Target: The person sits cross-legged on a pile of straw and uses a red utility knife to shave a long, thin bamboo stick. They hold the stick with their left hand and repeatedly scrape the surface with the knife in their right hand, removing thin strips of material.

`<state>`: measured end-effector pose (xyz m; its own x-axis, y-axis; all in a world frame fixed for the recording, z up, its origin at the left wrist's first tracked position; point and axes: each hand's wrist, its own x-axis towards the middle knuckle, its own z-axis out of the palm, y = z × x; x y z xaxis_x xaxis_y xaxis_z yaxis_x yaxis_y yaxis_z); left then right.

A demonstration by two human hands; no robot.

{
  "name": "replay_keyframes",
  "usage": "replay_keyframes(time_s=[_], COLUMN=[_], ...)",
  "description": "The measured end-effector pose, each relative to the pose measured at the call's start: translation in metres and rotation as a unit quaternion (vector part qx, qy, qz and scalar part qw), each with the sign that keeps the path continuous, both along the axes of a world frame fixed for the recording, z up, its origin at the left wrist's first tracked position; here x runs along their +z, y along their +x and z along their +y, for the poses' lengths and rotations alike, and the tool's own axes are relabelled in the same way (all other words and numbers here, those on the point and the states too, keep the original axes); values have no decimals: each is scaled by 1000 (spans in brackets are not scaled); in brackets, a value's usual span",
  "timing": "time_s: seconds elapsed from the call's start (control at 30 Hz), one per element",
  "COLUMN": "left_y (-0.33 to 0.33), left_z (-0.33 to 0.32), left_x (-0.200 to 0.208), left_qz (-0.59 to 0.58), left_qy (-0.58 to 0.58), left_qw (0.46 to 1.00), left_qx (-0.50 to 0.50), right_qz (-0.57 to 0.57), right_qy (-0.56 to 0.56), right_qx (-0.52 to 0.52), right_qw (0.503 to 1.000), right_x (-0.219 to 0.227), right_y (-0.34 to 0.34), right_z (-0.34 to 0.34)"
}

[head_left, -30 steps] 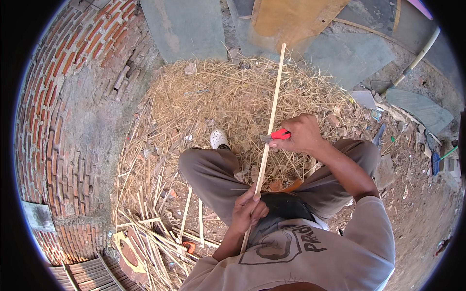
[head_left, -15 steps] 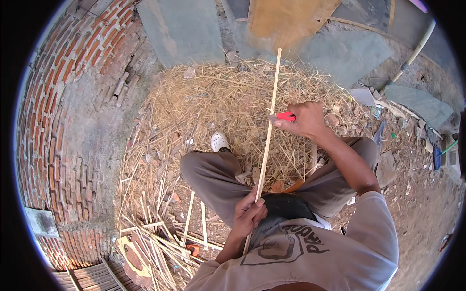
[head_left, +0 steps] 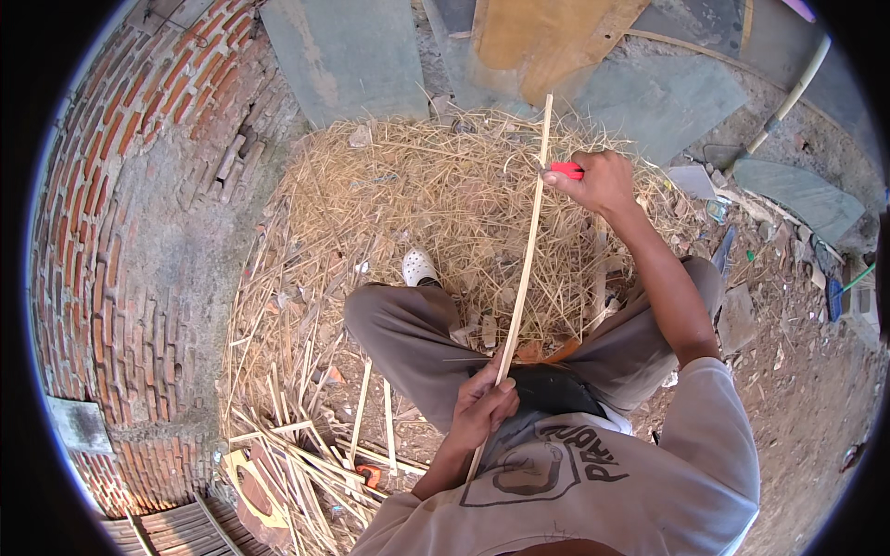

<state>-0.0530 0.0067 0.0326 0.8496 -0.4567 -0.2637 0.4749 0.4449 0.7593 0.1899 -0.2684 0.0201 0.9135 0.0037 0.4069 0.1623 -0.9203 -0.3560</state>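
A long, pale strip of wood or bamboo (head_left: 527, 269) slants up and away from my lap. Near its lower end, my left hand (head_left: 485, 405) is closed around it above my thigh. My right hand (head_left: 598, 183) grips a red-handled knife (head_left: 566, 171) close to the strip's far end. The knife's blade is mostly hidden where it meets the strip, with the thumb alongside. Under the strip lies a wide heap of straw-like shavings (head_left: 426, 195).
Loose pale strips (head_left: 306, 473) are piled at my lower left, beside an orange object (head_left: 369, 476). A brick wall (head_left: 102, 278) rises on the left. Flat grey sheets (head_left: 348, 65) and a brown board (head_left: 547, 46) lie beyond the shavings. Rubble covers the ground at right.
My right hand with the knife has slid farther up along the strip, away from me. The strip's far end has swung slightly right. My left hand keeps its hold, nearly in place.
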Motion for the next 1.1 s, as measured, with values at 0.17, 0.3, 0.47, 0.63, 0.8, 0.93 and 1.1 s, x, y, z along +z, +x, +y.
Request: replay_keyframes(time_s=[0.17,0.3,0.47,0.63,0.8,0.93,1.1], left_y=[-1,-3,-4,-4,-10,10,11], left_z=[3,2,5,3,14,13,11], left_x=[0,-1,0,8,1,1,-4], left_qz=[35,68,71,69,82,83,62], left_qy=[-32,-63,-52,20,-45,-101,-97], left_qw=[999,996,996,997,995,989,993], left_qx=[8,10,13,-18,14,68,35], right_qz=[45,74,77,113,118,85,5], right_qy=[13,23,27,132,155,80,5], right_qx=[-39,-74,-84,-187,-168,23,214], right_qw=[998,994,993,967,966,993,977], right_x=[7,5,9,2,19,3,-2], right_y=[9,24,26,53,46,-12,-55], right_z=[-5,-15,-16,-36,-44,16,57])
